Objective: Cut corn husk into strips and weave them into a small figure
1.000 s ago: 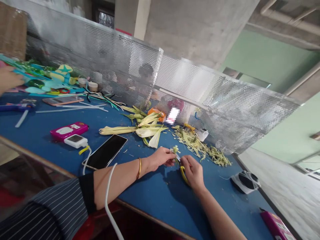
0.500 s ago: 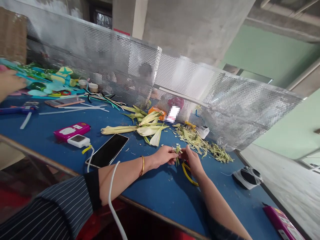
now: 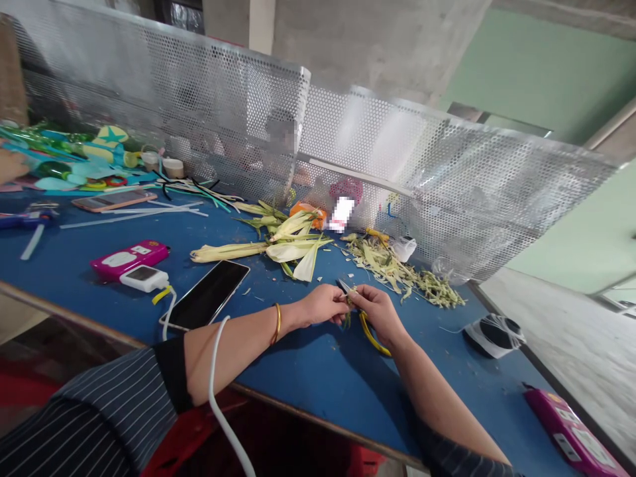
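My left hand [image 3: 325, 305] has its fingers closed on a small bundle of green, shredded corn husk [image 3: 348, 318]. Pinched fingers of my right hand [image 3: 376, 307] meet the bundle from the other side, its top partly covered by them. Beneath the hands lies a pair of scissors with yellow handles [image 3: 372, 336]; their blades point away, and the middle is hidden. Beyond my left hand rest long pale corn husks [image 3: 293, 248]. A heap of torn husk strips [image 3: 377, 262] and several small tied husk pieces [image 3: 440, 289] sit past my right hand.
A black phone [image 3: 207, 295] and a magenta device [image 3: 130, 260] with a white cable lie left. To the right are a spool [image 3: 494, 336] and another magenta device [image 3: 571, 424]. A perforated metal screen [image 3: 358, 132] backs the blue table. Another person's hand [image 3: 10, 165] shows far left.
My right fingers have moved in over the bundle's top and closed on it. The scissor blades now show beyond my hands. The whole view has shifted slightly.
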A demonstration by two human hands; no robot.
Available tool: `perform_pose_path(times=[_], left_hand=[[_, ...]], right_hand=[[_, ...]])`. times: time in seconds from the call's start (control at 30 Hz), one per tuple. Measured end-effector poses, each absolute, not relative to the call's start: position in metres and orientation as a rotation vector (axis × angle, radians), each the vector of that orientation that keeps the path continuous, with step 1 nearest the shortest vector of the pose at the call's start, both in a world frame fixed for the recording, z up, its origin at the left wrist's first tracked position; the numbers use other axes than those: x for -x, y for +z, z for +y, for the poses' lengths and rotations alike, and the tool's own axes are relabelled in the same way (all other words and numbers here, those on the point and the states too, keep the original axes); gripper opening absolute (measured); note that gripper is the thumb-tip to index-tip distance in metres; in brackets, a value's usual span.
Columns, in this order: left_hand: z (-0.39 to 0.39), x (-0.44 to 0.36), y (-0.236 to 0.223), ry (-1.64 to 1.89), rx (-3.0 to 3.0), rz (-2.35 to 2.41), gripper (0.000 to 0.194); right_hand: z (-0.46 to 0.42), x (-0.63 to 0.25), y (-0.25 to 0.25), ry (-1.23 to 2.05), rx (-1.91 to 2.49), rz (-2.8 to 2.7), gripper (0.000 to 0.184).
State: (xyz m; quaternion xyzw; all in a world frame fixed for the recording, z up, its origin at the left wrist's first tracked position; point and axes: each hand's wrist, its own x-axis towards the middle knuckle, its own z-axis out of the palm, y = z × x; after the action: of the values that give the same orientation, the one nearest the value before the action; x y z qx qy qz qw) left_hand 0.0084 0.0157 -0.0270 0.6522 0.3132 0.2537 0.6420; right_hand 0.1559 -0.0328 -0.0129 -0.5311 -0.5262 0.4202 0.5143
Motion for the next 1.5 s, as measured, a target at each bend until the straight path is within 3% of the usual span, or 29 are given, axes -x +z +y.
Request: perform_pose_path(times=[0.37,1.13,1.5], left_hand=[[0.013,-0.006,-0.019,0.553,-1.474,0.726,0.032],[0.017,-0.001,-0.019,0.460,-1.576,0.642,0.025],[0.005,-0.005,-0.011,0.590,-1.451,0.786,0.026]], right_hand=[[-0.033,-0.159,-0.014,0.997,1.280,-1.168,0.040],[-0.034,-0.156,-0.013,1.069,1.239,-1.201,0.036],[-0.036,-0.157,-0.009,0.992,1.283,-1.133,0.039]])
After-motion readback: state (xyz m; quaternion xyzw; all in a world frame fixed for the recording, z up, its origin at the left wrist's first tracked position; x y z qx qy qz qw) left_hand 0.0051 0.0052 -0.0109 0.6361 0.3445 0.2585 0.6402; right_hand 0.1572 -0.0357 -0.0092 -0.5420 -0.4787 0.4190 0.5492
